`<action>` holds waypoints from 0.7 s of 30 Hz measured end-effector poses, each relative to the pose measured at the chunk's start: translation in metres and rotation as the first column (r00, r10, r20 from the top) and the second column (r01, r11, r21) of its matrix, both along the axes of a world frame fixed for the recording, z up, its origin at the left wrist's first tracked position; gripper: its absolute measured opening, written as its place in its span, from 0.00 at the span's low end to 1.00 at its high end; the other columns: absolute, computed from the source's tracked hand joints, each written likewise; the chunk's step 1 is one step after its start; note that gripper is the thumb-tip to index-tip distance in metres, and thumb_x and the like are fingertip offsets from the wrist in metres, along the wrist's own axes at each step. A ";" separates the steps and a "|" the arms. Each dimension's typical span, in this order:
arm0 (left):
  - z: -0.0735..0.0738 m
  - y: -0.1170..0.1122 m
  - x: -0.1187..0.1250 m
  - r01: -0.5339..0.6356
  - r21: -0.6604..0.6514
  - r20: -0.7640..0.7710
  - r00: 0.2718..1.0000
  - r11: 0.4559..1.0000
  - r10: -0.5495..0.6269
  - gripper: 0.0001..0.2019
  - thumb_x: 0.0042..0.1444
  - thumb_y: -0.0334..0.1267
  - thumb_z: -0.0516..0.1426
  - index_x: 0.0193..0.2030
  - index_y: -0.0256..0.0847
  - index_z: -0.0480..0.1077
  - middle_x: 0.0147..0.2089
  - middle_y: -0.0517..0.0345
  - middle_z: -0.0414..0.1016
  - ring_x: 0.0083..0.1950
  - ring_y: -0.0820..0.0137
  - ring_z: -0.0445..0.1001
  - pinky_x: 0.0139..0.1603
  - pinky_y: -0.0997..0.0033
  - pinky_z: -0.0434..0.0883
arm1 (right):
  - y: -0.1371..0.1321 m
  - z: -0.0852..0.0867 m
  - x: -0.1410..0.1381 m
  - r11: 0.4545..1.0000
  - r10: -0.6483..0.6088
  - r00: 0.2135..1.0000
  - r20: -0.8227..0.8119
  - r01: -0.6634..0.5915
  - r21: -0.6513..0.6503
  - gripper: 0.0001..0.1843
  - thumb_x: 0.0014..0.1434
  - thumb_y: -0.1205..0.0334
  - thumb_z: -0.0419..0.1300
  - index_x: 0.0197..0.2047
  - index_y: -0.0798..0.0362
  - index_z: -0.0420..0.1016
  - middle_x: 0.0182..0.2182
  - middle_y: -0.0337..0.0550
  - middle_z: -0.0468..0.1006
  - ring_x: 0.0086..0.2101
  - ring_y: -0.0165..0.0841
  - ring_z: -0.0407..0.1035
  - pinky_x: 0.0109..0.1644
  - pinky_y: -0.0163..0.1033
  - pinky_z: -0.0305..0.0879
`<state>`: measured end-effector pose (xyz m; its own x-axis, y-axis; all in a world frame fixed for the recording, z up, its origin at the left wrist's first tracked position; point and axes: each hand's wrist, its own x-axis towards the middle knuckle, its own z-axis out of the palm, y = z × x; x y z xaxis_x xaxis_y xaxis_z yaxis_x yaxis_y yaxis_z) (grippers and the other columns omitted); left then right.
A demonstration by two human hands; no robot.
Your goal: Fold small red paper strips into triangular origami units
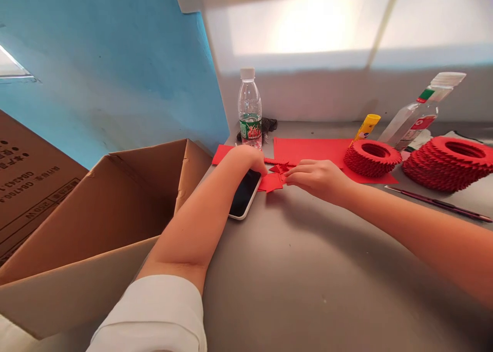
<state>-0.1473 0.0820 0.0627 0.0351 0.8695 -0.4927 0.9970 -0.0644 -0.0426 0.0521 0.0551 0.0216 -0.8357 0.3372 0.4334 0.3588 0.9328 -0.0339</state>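
Observation:
Both of my hands meet over a small folded red paper piece (272,181) on the grey table (308,270). My left hand (248,158) is curled, fingers pressed down on the paper's left side, its wrist lying over a white-edged phone (243,195). My right hand (314,177) pinches the paper's right end with closed fingers. A large red paper sheet (308,149) lies just behind the hands.
An open cardboard box (103,213) stands at the left. A water bottle (250,110) stands behind the hands. To the right are two rings of folded red paper (372,158) (449,162), a glue stick (366,127), a tilted clear bottle (414,115) and a thin dark rod (439,204).

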 end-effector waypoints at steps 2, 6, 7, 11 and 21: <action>0.006 -0.005 0.005 -0.009 0.027 -0.033 0.999 1.000 0.010 0.28 0.36 0.48 0.59 0.47 0.41 0.69 0.46 0.46 0.71 0.44 0.55 0.69 0.40 0.64 0.68 | -0.007 -0.001 0.015 0.999 -0.023 0.999 -0.043 0.024 0.023 0.11 0.59 0.64 0.50 0.37 0.48 0.74 0.38 0.38 0.78 0.37 0.31 0.71 0.38 0.36 0.64; 0.023 -0.021 0.024 0.021 0.273 0.009 1.000 0.962 -0.024 0.27 0.43 0.53 0.56 0.46 0.36 0.69 0.45 0.42 0.71 0.46 0.53 0.68 0.43 0.61 0.66 | -0.020 -0.004 0.047 0.988 -0.155 0.970 -0.190 0.156 -0.007 0.10 0.58 0.62 0.52 0.36 0.46 0.75 0.37 0.39 0.79 0.38 0.32 0.72 0.40 0.37 0.68; 0.025 -0.025 0.030 0.018 0.338 0.109 0.992 0.941 -0.058 0.26 0.46 0.56 0.52 0.44 0.36 0.70 0.42 0.44 0.73 0.44 0.55 0.69 0.41 0.62 0.67 | -0.022 -0.004 0.054 0.982 -0.187 0.957 -0.221 0.190 -0.011 0.09 0.57 0.62 0.53 0.35 0.46 0.75 0.37 0.39 0.79 0.38 0.33 0.73 0.42 0.38 0.68; 0.007 -0.033 0.057 0.031 0.142 0.682 0.721 0.989 -0.120 0.26 0.49 0.61 0.47 0.34 0.40 0.72 0.34 0.53 0.75 0.35 0.66 0.73 0.33 0.70 0.69 | -0.023 -0.007 0.084 0.962 -0.265 0.924 -0.275 0.273 -0.007 0.08 0.56 0.61 0.54 0.35 0.44 0.75 0.37 0.40 0.79 0.39 0.35 0.72 0.45 0.43 0.68; -0.044 -0.044 0.102 -0.142 -0.030 0.960 0.270 0.989 0.068 0.07 0.50 0.37 0.58 0.33 0.35 0.70 0.31 0.55 0.73 0.29 0.74 0.73 0.31 0.73 0.72 | -0.032 -0.024 0.107 0.895 -0.401 0.874 -0.272 0.311 -0.319 0.08 0.56 0.60 0.54 0.29 0.50 0.72 0.45 0.46 0.71 0.44 0.37 0.66 0.46 0.45 0.64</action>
